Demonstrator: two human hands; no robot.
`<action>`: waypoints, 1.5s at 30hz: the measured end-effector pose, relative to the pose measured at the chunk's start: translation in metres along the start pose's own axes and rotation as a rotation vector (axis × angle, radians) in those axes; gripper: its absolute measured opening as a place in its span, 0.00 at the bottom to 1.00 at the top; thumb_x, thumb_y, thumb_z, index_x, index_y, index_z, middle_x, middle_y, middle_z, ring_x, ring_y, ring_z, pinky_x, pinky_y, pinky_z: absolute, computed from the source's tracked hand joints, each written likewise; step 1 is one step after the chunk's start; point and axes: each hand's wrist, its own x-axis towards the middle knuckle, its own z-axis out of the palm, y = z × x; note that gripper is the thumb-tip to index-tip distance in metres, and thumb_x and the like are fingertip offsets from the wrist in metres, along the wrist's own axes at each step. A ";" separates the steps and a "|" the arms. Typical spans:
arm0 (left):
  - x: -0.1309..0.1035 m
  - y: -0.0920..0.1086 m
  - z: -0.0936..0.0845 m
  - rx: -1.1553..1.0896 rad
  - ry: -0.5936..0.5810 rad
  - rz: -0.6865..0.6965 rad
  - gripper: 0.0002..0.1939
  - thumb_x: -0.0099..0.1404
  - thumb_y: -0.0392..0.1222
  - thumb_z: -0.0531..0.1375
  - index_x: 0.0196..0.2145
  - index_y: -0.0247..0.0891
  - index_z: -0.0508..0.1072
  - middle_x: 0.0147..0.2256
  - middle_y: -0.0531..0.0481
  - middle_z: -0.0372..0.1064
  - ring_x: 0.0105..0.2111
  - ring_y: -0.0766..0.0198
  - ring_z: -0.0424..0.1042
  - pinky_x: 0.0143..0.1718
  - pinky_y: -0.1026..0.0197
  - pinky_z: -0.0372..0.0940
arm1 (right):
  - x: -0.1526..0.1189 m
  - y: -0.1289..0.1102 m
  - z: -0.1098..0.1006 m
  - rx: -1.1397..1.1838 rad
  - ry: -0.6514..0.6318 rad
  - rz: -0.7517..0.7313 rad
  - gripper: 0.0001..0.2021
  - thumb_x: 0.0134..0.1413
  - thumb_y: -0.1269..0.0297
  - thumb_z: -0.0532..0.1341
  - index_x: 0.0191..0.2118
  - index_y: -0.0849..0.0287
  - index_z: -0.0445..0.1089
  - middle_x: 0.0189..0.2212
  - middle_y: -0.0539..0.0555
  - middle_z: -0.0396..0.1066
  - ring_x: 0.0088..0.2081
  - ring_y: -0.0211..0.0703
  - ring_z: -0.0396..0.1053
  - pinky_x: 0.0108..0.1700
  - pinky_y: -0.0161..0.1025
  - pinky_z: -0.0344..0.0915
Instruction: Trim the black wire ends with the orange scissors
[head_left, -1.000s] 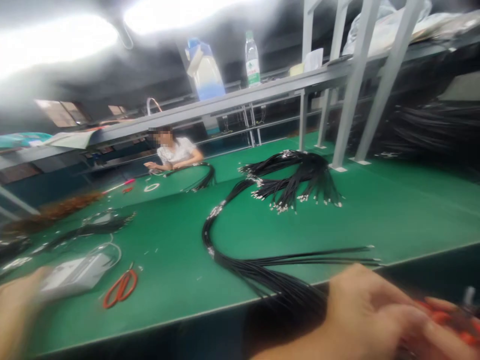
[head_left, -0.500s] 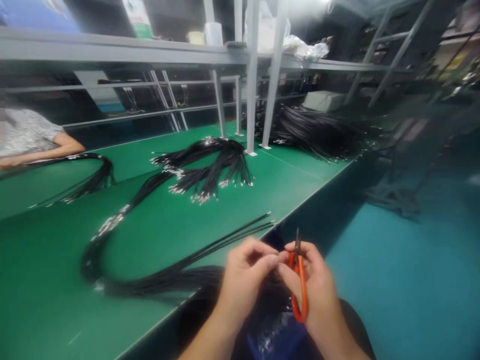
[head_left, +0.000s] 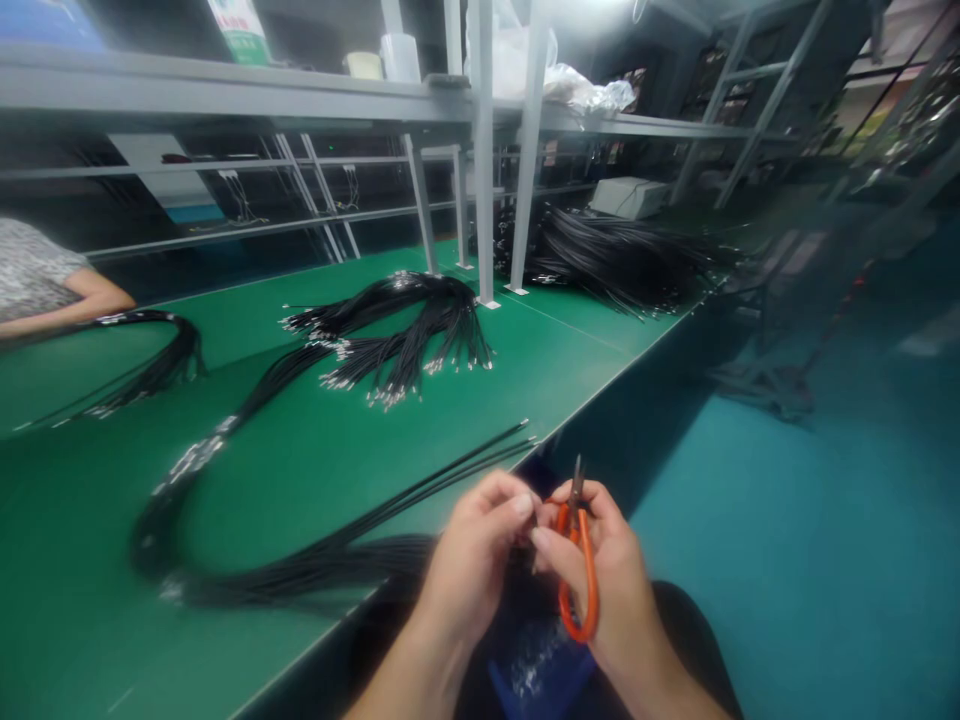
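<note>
Red-handled scissors (head_left: 586, 575) rest in my right hand (head_left: 607, 560), blades pointing up, with the thumb and fingers pinched beside them. My left hand (head_left: 480, 550) is closed in a pinch close to the right fingertips, above the table's front edge. What the left fingers hold is too small to make out. Left of the hands, a long bundle of black cables (head_left: 322, 560) curves over the green table (head_left: 450, 440), and a few cable ends stick out just beyond my left hand. Bits of something pale lie on a blue surface (head_left: 540, 670) below the hands.
More black cables (head_left: 442, 320) lie mid-table, with a large pile (head_left: 615, 255) behind the metal posts (head_left: 484, 160). At the left, a person's arm (head_left: 101, 295) rests near another cable bundle (head_left: 176, 350). A shelf (head_left: 315, 98) runs above the table.
The whole view has shifted, so the table and hands appear a little further left. Both hands stay close together, and the scissors are still in my right hand.
</note>
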 end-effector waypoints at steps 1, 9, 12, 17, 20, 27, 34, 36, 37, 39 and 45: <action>0.000 0.000 -0.001 -0.019 -0.028 -0.013 0.06 0.59 0.36 0.60 0.26 0.35 0.68 0.24 0.53 0.65 0.20 0.70 0.62 0.23 0.66 0.60 | 0.000 0.000 0.000 0.012 -0.008 0.002 0.18 0.41 0.67 0.71 0.36 0.54 0.62 0.24 0.44 0.70 0.22 0.33 0.66 0.25 0.30 0.64; -0.005 0.006 0.000 0.150 -0.002 0.072 0.06 0.61 0.36 0.59 0.26 0.33 0.69 0.24 0.54 0.64 0.21 0.71 0.64 0.24 0.67 0.62 | -0.003 -0.001 -0.001 0.054 -0.044 -0.009 0.15 0.44 0.68 0.68 0.36 0.53 0.62 0.27 0.43 0.70 0.24 0.32 0.67 0.30 0.30 0.66; -0.007 0.006 0.003 0.239 0.034 0.146 0.04 0.60 0.38 0.61 0.29 0.34 0.70 0.26 0.54 0.66 0.23 0.70 0.65 0.25 0.66 0.63 | -0.003 -0.002 0.000 0.036 -0.038 -0.013 0.16 0.43 0.69 0.69 0.36 0.53 0.63 0.27 0.43 0.70 0.24 0.32 0.67 0.29 0.29 0.65; -0.006 0.005 0.003 0.142 -0.018 0.058 0.07 0.60 0.37 0.59 0.26 0.35 0.67 0.23 0.55 0.64 0.20 0.70 0.62 0.22 0.66 0.61 | -0.004 -0.003 0.002 0.041 -0.046 -0.009 0.15 0.43 0.68 0.69 0.35 0.52 0.63 0.27 0.43 0.69 0.24 0.33 0.67 0.30 0.31 0.66; -0.007 0.004 0.004 0.142 0.013 0.066 0.09 0.62 0.38 0.57 0.25 0.35 0.66 0.23 0.54 0.62 0.22 0.70 0.61 0.23 0.68 0.60 | -0.003 -0.002 0.002 0.075 -0.050 0.000 0.15 0.43 0.69 0.68 0.35 0.53 0.63 0.27 0.43 0.69 0.24 0.33 0.67 0.29 0.31 0.66; -0.012 0.002 0.009 0.218 0.046 0.161 0.05 0.60 0.38 0.61 0.29 0.36 0.67 0.27 0.53 0.65 0.24 0.69 0.63 0.24 0.68 0.61 | -0.004 -0.005 0.002 0.069 -0.031 -0.014 0.15 0.43 0.69 0.69 0.36 0.53 0.63 0.27 0.44 0.69 0.25 0.33 0.68 0.30 0.31 0.67; -0.012 0.008 -0.001 0.425 0.146 0.272 0.07 0.63 0.37 0.57 0.27 0.36 0.66 0.26 0.55 0.63 0.28 0.69 0.64 0.32 0.68 0.61 | -0.002 -0.005 0.002 0.048 0.006 -0.024 0.15 0.43 0.69 0.68 0.35 0.54 0.63 0.27 0.44 0.69 0.24 0.32 0.66 0.29 0.30 0.66; -0.013 0.010 -0.002 0.521 0.116 0.237 0.02 0.61 0.36 0.59 0.32 0.36 0.68 0.30 0.53 0.65 0.32 0.67 0.65 0.36 0.67 0.61 | 0.000 -0.006 0.002 0.046 0.017 -0.049 0.15 0.44 0.69 0.68 0.36 0.54 0.63 0.27 0.44 0.69 0.26 0.33 0.67 0.30 0.30 0.66; -0.014 0.011 -0.003 0.552 0.077 0.190 0.03 0.59 0.35 0.60 0.33 0.36 0.68 0.31 0.53 0.66 0.33 0.66 0.65 0.36 0.66 0.61 | 0.000 -0.006 0.003 0.041 0.023 -0.065 0.15 0.44 0.69 0.69 0.36 0.54 0.63 0.27 0.44 0.69 0.27 0.33 0.68 0.31 0.30 0.66; -0.015 0.011 -0.003 0.608 0.021 0.125 0.06 0.57 0.34 0.61 0.34 0.36 0.69 0.32 0.52 0.67 0.32 0.66 0.66 0.34 0.66 0.61 | 0.002 -0.007 0.004 0.011 0.035 -0.101 0.15 0.43 0.69 0.69 0.35 0.53 0.63 0.27 0.44 0.69 0.29 0.34 0.69 0.33 0.30 0.66; -0.014 0.006 -0.006 0.767 0.131 0.226 0.02 0.58 0.37 0.61 0.29 0.36 0.71 0.28 0.52 0.69 0.30 0.65 0.67 0.33 0.65 0.61 | 0.008 -0.018 0.003 -0.018 0.071 -0.206 0.13 0.49 0.67 0.67 0.38 0.52 0.62 0.30 0.46 0.72 0.29 0.33 0.68 0.34 0.31 0.66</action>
